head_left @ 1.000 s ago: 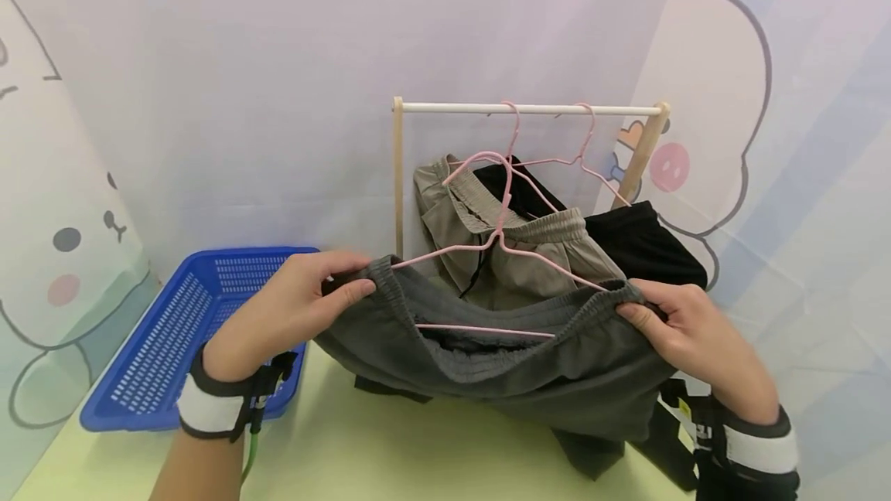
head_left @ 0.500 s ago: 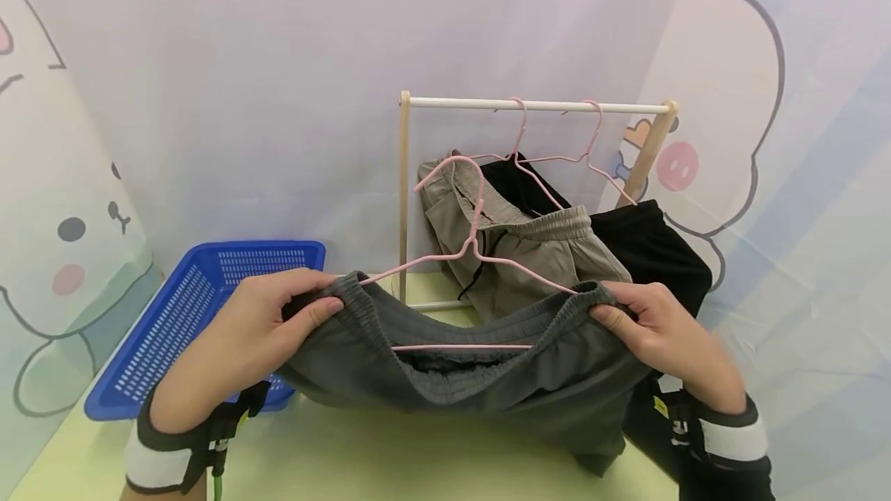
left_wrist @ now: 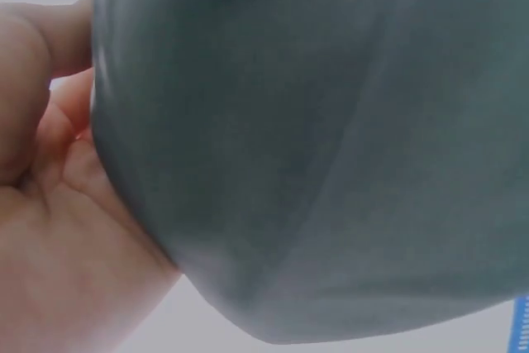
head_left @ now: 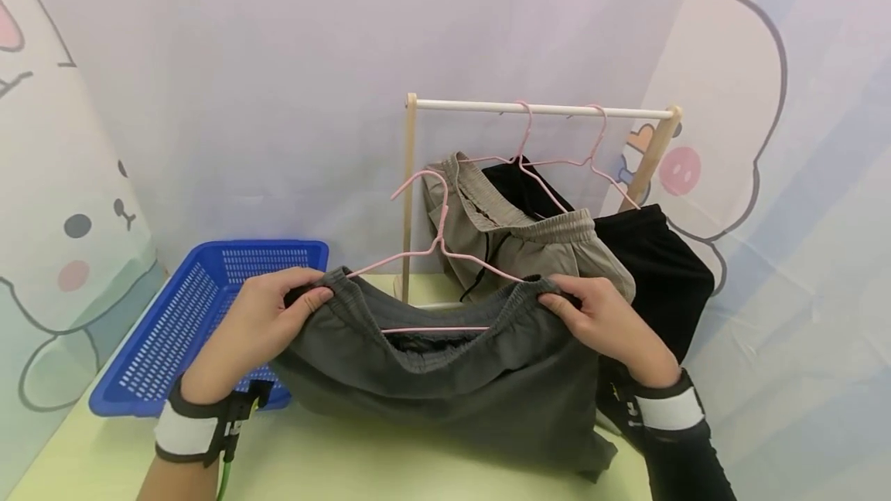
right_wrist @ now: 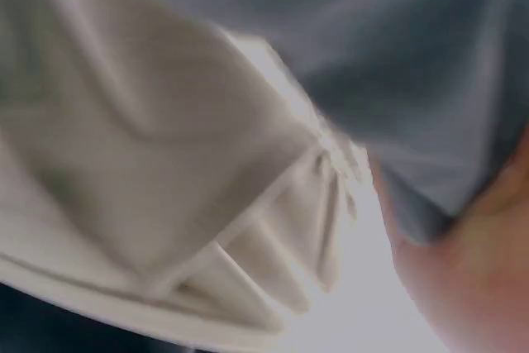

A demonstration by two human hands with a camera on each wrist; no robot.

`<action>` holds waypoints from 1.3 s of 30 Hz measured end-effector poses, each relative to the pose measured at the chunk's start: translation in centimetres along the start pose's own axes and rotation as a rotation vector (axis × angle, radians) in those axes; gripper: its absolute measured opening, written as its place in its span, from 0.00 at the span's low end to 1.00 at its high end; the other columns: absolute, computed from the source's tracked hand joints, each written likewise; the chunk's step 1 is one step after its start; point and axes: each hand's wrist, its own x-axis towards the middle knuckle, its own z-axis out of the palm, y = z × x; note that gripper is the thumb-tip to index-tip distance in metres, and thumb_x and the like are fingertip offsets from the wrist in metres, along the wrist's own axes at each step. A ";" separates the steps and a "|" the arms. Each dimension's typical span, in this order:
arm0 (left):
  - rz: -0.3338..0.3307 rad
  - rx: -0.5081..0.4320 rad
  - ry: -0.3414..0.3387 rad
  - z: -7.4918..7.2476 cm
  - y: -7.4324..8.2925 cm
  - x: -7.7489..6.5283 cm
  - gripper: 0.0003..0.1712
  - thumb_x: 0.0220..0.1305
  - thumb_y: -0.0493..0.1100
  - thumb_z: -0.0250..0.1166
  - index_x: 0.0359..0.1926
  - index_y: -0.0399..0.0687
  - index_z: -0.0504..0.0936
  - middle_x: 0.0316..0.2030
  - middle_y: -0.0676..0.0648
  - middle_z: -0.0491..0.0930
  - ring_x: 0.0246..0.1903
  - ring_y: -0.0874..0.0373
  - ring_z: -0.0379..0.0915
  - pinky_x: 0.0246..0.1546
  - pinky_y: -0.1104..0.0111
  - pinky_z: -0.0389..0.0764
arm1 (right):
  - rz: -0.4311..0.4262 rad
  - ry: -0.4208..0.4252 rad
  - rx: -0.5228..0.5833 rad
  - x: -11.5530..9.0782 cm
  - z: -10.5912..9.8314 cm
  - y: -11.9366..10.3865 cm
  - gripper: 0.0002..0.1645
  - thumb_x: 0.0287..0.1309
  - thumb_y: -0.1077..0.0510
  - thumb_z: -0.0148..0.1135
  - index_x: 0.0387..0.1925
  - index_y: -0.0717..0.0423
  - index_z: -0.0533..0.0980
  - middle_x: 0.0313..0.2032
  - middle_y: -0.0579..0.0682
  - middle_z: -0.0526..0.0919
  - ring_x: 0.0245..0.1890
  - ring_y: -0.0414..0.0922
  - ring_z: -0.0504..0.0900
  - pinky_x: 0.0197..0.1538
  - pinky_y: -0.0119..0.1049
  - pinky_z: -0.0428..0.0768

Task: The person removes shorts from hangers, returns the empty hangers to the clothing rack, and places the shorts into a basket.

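1. The left hand [head_left: 261, 323] gripped the left end of the grey shorts' [head_left: 445, 377] waistband, thumb on top and fingers curled under the elastic. In the left wrist view the palm [left_wrist: 50, 237] pressed against the same grey cloth [left_wrist: 314, 138], which filled nearly all of that picture.
2. The right hand [head_left: 602, 323] pinched the right end of the waistband in the same way, fingers folded over the gathered edge. The right wrist view was blurred; it showed grey cloth [right_wrist: 413, 64] by the hand and khaki cloth [right_wrist: 149, 171] next to it.
3. The shorts were held above the pale green table [head_left: 362, 462], waistband pulled open between the two hands, the legs drooping down to the tabletop.
4. A pink hanger [head_left: 435, 253] sat inside the waistband: its bottom bar crossed the opening, its shoulders ran out toward each hand, and its hook stood up free, on no rail.
5. A blue basket [head_left: 188, 315] lay on the table to the left, just behind the left hand.
6. Farther back stood a wooden rack [head_left: 536, 109] with a white rail.
7. Khaki shorts [head_left: 515, 242] and black shorts [head_left: 654, 269] hung there, each on its own pink hanger, the khaki pair on the left and partly overlapping the black.
8. Behind it all hung a pale backdrop [head_left: 278, 99] printed with cartoon animals.
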 end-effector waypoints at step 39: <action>0.047 -0.061 -0.002 4.3 1.9 4.7 0.06 0.74 0.42 0.65 0.44 0.49 0.87 0.33 0.51 0.83 0.29 0.57 0.74 0.33 0.61 0.75 | -0.043 0.115 -0.028 2.2 4.3 0.7 0.07 0.66 0.63 0.68 0.37 0.46 0.81 0.25 0.38 0.74 0.24 0.35 0.68 0.31 0.30 0.69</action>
